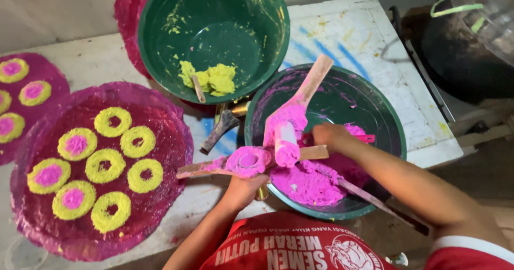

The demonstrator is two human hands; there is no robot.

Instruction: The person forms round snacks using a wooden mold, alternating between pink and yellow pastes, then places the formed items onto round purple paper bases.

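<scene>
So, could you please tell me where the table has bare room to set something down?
Bare white tabletop lies right of the green yellow-paste bowl, behind the pink-paste bowl. The left is crowded by the round magenta mat.

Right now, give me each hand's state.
Left hand: closed on the wooden mould packed with pink paste.
Right hand: in the pink paste bowl; grip cannot be told.

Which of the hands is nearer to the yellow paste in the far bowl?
Left. The left hand sits below the yellow paste, under the wooden press; the right hand is farther, over the pink bowl.
</scene>
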